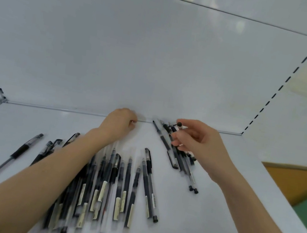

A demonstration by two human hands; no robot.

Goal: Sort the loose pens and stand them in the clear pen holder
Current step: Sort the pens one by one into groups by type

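While our right hand (196, 140) pinched a small bundle of pens (175, 151), our left hand (119, 125) lay curled, apparently empty. The loose pens (118, 183) lay at six o'clock, long axes toward twelve, nearer our left. No pen holder showed.

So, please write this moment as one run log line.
right hand: holds pen bundle | left hand: closed at shelf back | holder: unseen

Black pens (110, 185), white shelf (205, 204) w/ red edge.
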